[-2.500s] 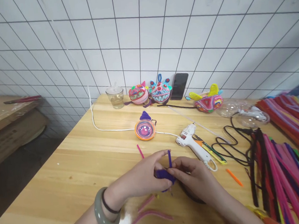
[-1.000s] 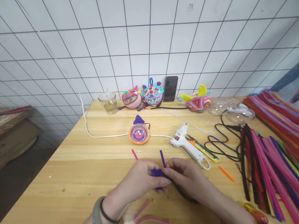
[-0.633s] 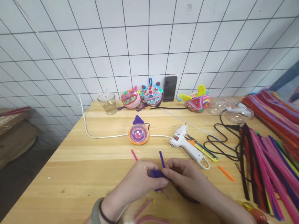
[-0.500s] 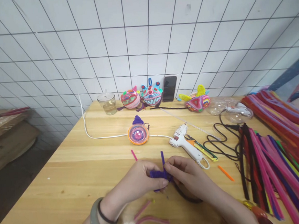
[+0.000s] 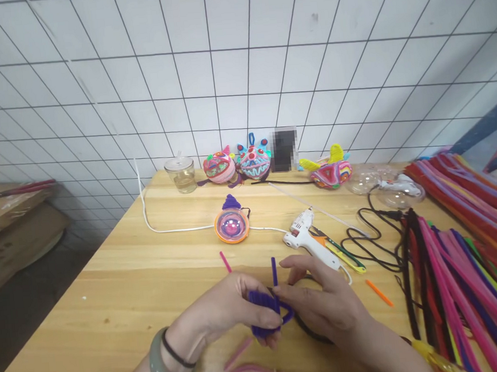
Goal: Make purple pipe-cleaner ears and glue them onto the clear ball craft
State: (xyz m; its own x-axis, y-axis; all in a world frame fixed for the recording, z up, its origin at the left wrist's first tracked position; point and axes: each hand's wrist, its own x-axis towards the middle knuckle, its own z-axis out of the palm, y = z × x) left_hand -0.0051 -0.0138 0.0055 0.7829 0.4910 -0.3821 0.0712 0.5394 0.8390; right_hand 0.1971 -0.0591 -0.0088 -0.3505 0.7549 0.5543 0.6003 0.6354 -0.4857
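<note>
My left hand (image 5: 236, 304) is closed on a flat panel of purple pipe cleaner (image 5: 260, 325), pinched between thumb and fingers. One stem end stands straight up from its right edge, and a small loop sticks out below that. My right hand (image 5: 326, 294) is just right of the panel, fingers stretched and apart, one fingertip at the upright stem; its thumb is mostly hidden. A black pipe cleaner (image 5: 309, 329) curves beneath my right hand. Pink pipe cleaner pieces (image 5: 250, 369) lie on the table below my left hand.
A white glue gun (image 5: 310, 238) lies beyond my right hand, beside cutting tools (image 5: 344, 256). Ahead sits a clear round ornament (image 5: 231, 226) with a purple triangle on top. Decorated balls (image 5: 254, 161) and a glass cup (image 5: 181, 174) line the back. Bundled pipe cleaners (image 5: 467, 283) cover the right side.
My right hand's fingers have spread from a pinch on the purple pipe cleaner. The panel has turned to show more of its face, and a loop shows at its right edge.
</note>
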